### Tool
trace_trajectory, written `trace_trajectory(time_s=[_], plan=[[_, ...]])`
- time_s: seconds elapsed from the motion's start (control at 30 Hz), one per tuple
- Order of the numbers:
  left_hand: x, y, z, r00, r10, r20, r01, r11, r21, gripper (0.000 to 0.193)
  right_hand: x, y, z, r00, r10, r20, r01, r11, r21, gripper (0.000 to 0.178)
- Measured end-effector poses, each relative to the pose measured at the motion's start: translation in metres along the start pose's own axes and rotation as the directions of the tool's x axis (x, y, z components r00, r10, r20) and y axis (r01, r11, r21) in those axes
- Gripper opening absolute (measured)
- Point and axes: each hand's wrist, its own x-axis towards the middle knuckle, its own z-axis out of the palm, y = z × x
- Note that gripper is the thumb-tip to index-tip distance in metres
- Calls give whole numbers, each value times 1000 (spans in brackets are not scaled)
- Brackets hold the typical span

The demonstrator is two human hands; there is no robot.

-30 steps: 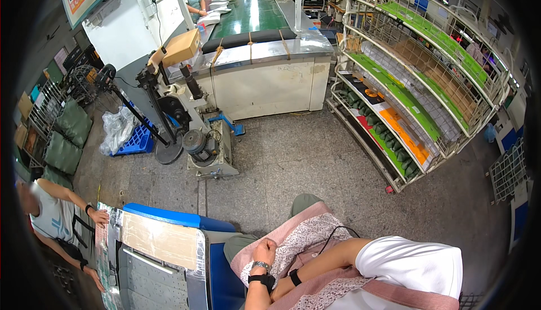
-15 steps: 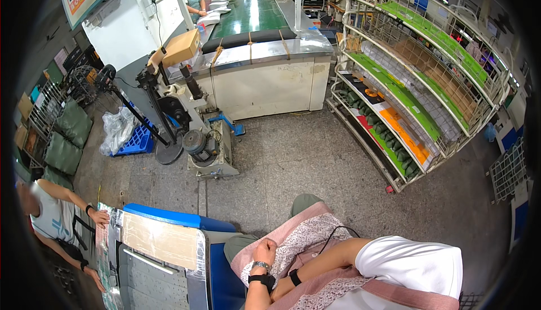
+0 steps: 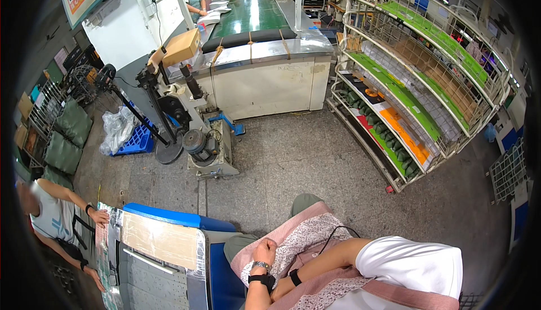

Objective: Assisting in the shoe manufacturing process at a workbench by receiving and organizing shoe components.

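Note:
My left hand (image 3: 265, 251) is raised over my lap with its fingers curled closed, and nothing shows in it. A metal watch (image 3: 261, 265) and a black band (image 3: 261, 280) circle that wrist. My right forearm (image 3: 324, 261) crosses my lap from the right, with another black band (image 3: 295, 277) at its wrist. The right hand's fingers are hidden behind the left forearm. Under both arms lies a pink apron (image 3: 270, 239) with a floral panel (image 3: 307, 232). A thin black cable (image 3: 338, 229) loops over the apron.
Left of me stands a blue-sided machine (image 3: 163, 214) with a cardboard-covered top; a co-worker's hands (image 3: 100, 218) rest on its far-left edge. A wheeled wire rack (image 3: 406, 84) holds green boards at right. Ahead are a motorised machine (image 3: 203, 146) and a green conveyor (image 3: 253, 14).

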Motion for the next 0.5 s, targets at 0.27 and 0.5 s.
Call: trace_trajectory(time_s=[0.27,0.5], plan=[[1,-11,7,1000,-24,5,24,999,-33,20,-42,-17,-222,976,-214,-44,171,624,762,46],[3,-11,9,1000,-5,-3,5,1000,-30,20,-43,-19,-233,984,-175,44,88,677,731,46]])
